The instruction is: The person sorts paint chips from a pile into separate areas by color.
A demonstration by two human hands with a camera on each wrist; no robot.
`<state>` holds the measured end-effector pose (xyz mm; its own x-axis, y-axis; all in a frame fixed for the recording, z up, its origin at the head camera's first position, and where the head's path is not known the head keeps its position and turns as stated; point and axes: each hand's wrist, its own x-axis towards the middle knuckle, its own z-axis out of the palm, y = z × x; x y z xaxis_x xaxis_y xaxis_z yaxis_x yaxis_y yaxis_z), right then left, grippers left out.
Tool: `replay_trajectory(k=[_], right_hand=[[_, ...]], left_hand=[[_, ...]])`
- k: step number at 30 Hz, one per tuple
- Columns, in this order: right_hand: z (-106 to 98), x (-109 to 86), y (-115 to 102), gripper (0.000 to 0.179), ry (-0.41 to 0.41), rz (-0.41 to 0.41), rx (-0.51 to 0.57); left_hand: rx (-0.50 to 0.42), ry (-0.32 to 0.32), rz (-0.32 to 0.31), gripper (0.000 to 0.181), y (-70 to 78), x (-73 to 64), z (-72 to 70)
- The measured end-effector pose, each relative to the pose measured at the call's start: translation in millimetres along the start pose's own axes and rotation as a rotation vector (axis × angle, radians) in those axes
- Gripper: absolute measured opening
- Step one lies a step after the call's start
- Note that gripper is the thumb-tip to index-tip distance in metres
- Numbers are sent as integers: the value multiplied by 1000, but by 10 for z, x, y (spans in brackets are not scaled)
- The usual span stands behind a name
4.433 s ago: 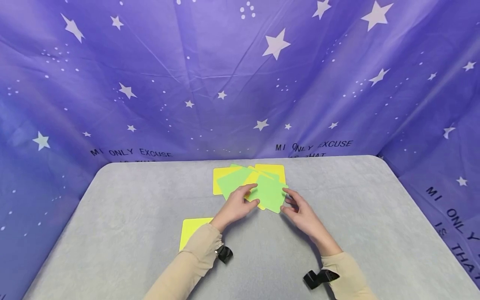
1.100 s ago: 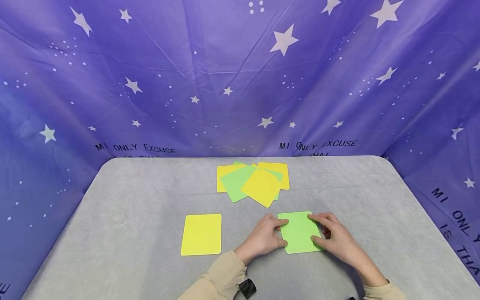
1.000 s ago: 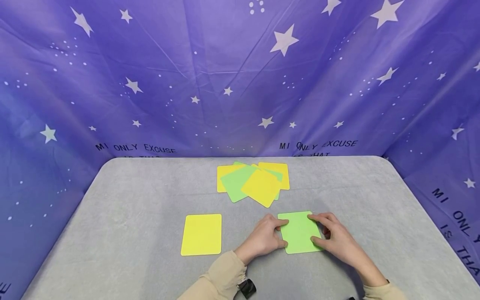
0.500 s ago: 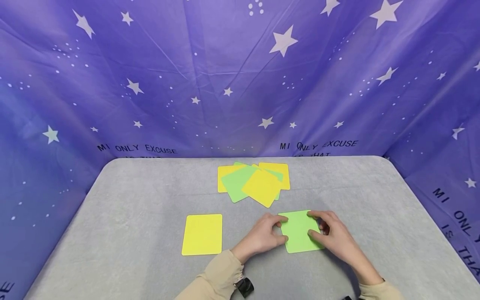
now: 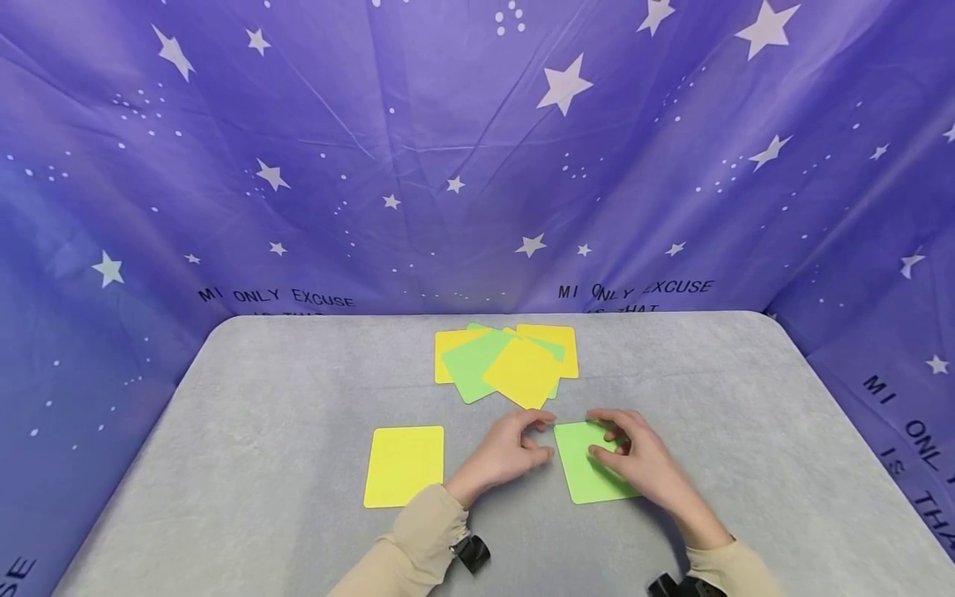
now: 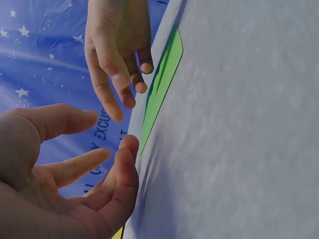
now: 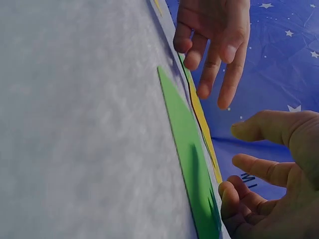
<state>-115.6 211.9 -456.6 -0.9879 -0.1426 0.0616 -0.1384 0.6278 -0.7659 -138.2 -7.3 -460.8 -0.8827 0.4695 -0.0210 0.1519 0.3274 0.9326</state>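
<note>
On the right front part of the table lies a flat green square card (image 5: 585, 477) with rounded corners. My right hand (image 5: 642, 460) hovers over its right side, fingers loosely bent and holding nothing; the right wrist view shows a gap between that hand (image 7: 274, 174) and the green card (image 7: 187, 144). Left of the card, my left hand (image 5: 507, 452) is raised off the table with relaxed fingers and nothing in them. A yellow square card (image 5: 405, 466) lies at the front left, its lower right corner close to my left sleeve (image 5: 418, 539).
Toward the back of the grey table (image 5: 298, 373) is an overlapping, fanned pile of green cards (image 5: 470, 369) and yellow cards (image 5: 525, 373). A purple curtain with stars (image 5: 418, 166) hangs behind and at both sides.
Earlier, both hands took the green card from the pile and laid it at the front right. Since half a second ago they have let go and lifted, the left moving left, the right inward.
</note>
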Motion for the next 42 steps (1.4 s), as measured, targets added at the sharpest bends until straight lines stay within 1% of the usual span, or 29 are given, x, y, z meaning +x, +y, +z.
replay_trajectory(k=[4, 8, 11, 13, 16, 20, 22, 24, 27, 29, 33, 38, 42], right_hand=[[35, 51, -56, 44, -7, 1, 57], [74, 117, -86, 47, -30, -13, 139], [104, 170, -99, 49, -59, -17, 193], [124, 203, -109, 52, -82, -2, 221], [158, 247, -123, 55, -112, 36, 276], [205, 303, -132, 59, -130, 73, 340], [226, 328, -137, 60, -137, 79, 365], [245, 343, -152, 62, -140, 87, 394], [269, 359, -184, 62, -136, 102, 433], [282, 367, -195, 62, -130, 119, 456], [301, 398, -193, 63, -120, 149, 477], [315, 424, -189, 64, -117, 162, 482], [323, 437, -188, 65, -120, 162, 484]], left_hand=[[18, 24, 12, 42, -36, 26, -70], [24, 53, 30, 44, -78, 57, -158], [63, 95, 58, 44, -108, 86, -236], [92, 130, 64, 44, -127, 108, -295], [104, 181, 58, 44, -145, 144, -394], [59, 211, 25, 48, -151, 191, -521], [46, 219, 2, 49, -159, 223, -575], [56, 226, -17, 50, -177, 259, -618], [79, 238, -27, 50, -201, 308, -669], [97, 238, -36, 50, -216, 340, -689], [103, 223, -66, 51, -232, 392, -724], [82, 196, -103, 53, -248, 426, -734], [28, 179, -118, 56, -226, 420, -707]])
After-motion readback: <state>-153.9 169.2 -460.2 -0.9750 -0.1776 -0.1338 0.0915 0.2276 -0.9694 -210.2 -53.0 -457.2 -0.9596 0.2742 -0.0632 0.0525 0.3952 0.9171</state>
